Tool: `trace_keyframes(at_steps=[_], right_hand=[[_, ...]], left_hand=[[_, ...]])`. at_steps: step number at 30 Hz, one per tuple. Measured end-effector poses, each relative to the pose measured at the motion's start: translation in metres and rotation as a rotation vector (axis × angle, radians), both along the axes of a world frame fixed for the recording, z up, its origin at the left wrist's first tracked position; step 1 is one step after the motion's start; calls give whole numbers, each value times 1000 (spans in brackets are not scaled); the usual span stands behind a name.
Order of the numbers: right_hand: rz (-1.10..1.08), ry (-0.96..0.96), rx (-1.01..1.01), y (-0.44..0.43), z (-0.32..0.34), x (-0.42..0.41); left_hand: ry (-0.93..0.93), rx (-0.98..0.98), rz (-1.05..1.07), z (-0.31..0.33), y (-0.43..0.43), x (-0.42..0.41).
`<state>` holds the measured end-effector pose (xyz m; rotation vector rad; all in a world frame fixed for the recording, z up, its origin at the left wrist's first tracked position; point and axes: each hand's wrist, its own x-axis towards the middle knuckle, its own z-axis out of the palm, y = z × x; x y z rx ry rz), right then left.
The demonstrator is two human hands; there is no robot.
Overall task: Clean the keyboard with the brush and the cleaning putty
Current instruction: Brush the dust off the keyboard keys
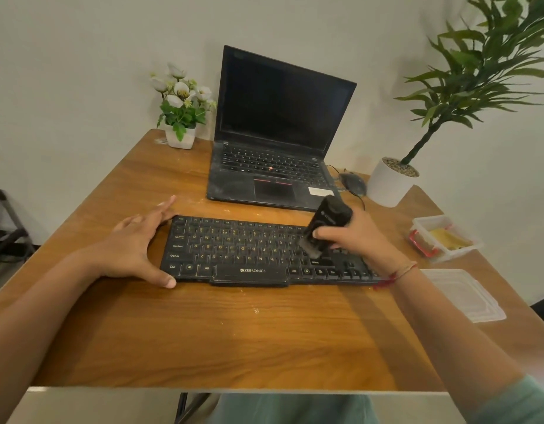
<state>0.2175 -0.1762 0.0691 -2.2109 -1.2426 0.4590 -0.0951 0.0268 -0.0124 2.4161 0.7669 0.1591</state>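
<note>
wooden table (264,332) carries everything. laptop (279,133) sits open at the back, screen dark, clear of the work zone. keyboard (249,252) lies flat in front of it, mid-table and close to the person, so both hands reach it easily.

left hand (136,249) is spread flat against the keyboard's left end, thumb at the near corner, fingers by the far corner, gripping nothing. reads as a brace so the board doesn't slide under the strokes.

right hand (359,240) is wrapped around the brush (327,223), a stubby black body tilted bristle-end down onto the right-side keys. so brushing is the step in hand and putty isn't started yet, i'd judge.

clear tub (460,254) near the table's right edge, lid (466,293) off beside it, holds something yellowish, probably the cleaning putty (448,238). can't confirm.

hidden: the keyboard's right end is under the right wrist. bristles are blurred, so key contact is unclear. pale crumbs (256,310) dot the table nearby.
</note>
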Motion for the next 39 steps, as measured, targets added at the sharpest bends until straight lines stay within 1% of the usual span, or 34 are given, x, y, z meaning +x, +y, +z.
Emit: trace_keyframes(at_steps=[1, 2, 3, 4, 5, 6, 7, 8, 9, 11, 13, 16, 19, 21, 24, 28, 30, 32, 34, 39], right_hand=[[26, 166, 53, -4, 3, -6], [49, 169, 79, -7, 3, -10], [57, 47, 87, -9, 3, -15], [67, -34, 99, -13, 0, -20], [104, -25, 117, -17, -3, -26], [174, 53, 147, -21, -6, -32], [252, 89, 154, -26, -10, -36], [331, 79, 156, -29, -13, -40], [395, 27, 128, -34, -13, -42], [439, -29, 49, -41, -10, -36], [414, -69, -36, -51, -7, -20], [316, -81, -135, -69, 3, 9], [210, -135, -189, -80, 13, 30], [141, -175, -210, -81, 17, 35], [93, -223, -242, -81, 21, 33], [46, -377, -286, -84, 21, 26], [-18, -481, -270, -90, 22, 22], [-65, -522, -190, -99, 21, 18], [-91, -506, -110, -108, 19, 14], [-130, -383, -15, -130, 7, 3]], left_hand=[[0, 0, 1, 0, 0, 0], [0, 1, 3, 1, -1, 0], [1, 1, 7, 1, -1, 0], [1, 3, 7, 1, -2, 0], [3, 4, 1, 1, -2, 0], [3, 2, -5, 2, -2, 1], [2, -3, -7, 3, -2, 1], [0, -7, -6, 3, -2, 1], [1, -10, -5, 2, -2, 1], [3, -12, -8, 1, 0, 1], [16, -18, -3, 0, 1, 1], [21, -19, 0, 0, 1, 1], [26, -9, -4, 0, 2, 1], [32, -20, 9, 1, 1, 2], [31, -17, 8, 1, 1, 1], [36, -22, 2, 1, 2, 0], [21, -8, 9, -1, 4, 0], [1, 11, 14, -5, 7, -1], [-9, 26, 12, -10, 12, -2], [-35, 53, 0, -13, 12, -2]])
